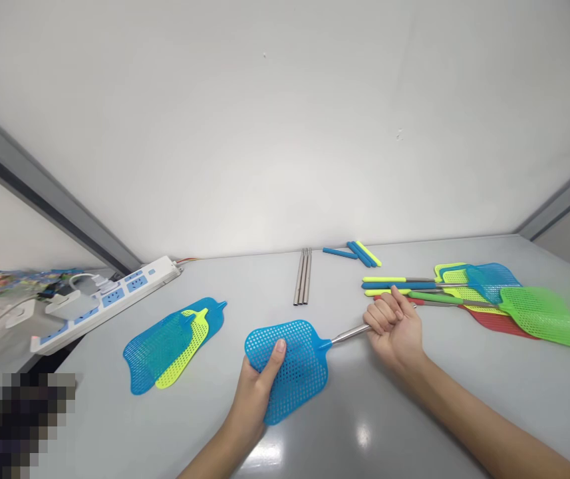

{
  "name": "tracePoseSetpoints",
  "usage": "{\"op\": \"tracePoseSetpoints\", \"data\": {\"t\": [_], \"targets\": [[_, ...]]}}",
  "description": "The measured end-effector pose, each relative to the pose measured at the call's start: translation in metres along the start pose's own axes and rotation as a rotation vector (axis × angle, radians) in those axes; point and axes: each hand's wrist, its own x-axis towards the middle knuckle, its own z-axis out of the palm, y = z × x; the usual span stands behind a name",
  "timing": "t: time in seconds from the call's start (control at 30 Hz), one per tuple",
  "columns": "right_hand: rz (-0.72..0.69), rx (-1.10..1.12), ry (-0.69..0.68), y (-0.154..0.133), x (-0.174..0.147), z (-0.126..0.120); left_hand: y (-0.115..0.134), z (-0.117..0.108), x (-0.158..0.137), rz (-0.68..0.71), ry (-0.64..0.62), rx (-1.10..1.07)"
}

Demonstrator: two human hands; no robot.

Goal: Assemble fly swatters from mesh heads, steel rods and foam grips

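Note:
My left hand (259, 386) grips a blue fly swatter head (297, 372), thumb on top of the mesh and the other fingers beneath it. A metal rod (352, 334) runs from the neck of this head into my right hand (395, 329), whose fingers are curled closed around it. The far end of the rod is mostly hidden by that hand. Just beyond my right hand lie several swatters with coloured handles (389, 286) and blue, yellow, red and green heads (539, 316). To the left, loose blue and yellow swatter heads (165, 349) overlap on the table.
Three metal rods (302, 276) lie side by side near the back of the grey table (245, 286). Behind them are several blue and yellow handle sleeves (362, 254). A white power strip (115, 299) with plugs sits at the left edge, near bagged colourful items (10, 289).

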Motion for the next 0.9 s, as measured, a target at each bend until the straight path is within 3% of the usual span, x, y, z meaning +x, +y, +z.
{"op": "tracePoseSetpoints", "data": {"t": [0.17,0.33,0.53,0.9], "targets": [[0.037,0.074,-0.018,-0.002,0.001,0.002,0.001,0.001,0.003,-0.012,-0.056,-0.014],[0.064,0.098,-0.041,-0.007,0.002,0.003,0.006,0.008,0.001,-0.04,-0.01,-0.039],[0.085,0.067,-0.089,-0.009,0.003,0.004,0.004,-0.002,0.007,-0.077,-0.099,-0.063],[0.209,0.217,-0.08,-0.005,0.01,-0.004,0.007,-0.005,0.01,-0.051,-0.106,-0.064]]}}
